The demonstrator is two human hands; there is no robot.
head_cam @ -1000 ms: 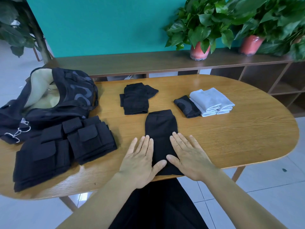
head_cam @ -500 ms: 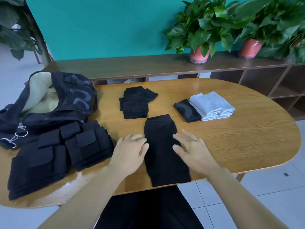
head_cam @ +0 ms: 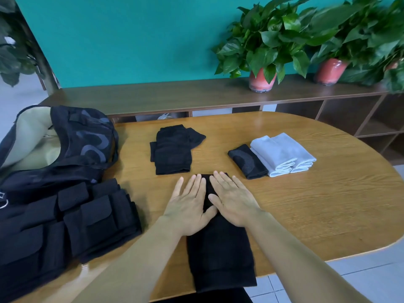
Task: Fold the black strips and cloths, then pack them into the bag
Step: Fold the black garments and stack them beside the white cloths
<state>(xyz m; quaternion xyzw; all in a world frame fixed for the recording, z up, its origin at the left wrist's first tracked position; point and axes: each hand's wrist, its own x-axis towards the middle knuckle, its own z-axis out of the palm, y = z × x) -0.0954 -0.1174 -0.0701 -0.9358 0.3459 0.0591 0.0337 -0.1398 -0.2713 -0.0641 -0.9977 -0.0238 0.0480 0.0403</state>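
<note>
No readable text, label, brand or number anywhere; the bag (head_cam: pixel 83 138) carries only grey curved shapes — not legible letters.

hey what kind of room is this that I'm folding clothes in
Probably an office or lounge space, not a home laundry: an oval wooden table, a long low shelf unit against a teal wall, and potted plants.

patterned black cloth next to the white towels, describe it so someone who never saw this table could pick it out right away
Start at the oval wooden table and find the stack of folded white towels on its far right part. Touching the stack's left side lies the small folded black cloth. Unlike the plain black cloths nearby, it shows a faint grey curved pattern and is the smallest bundle on the table.
</note>
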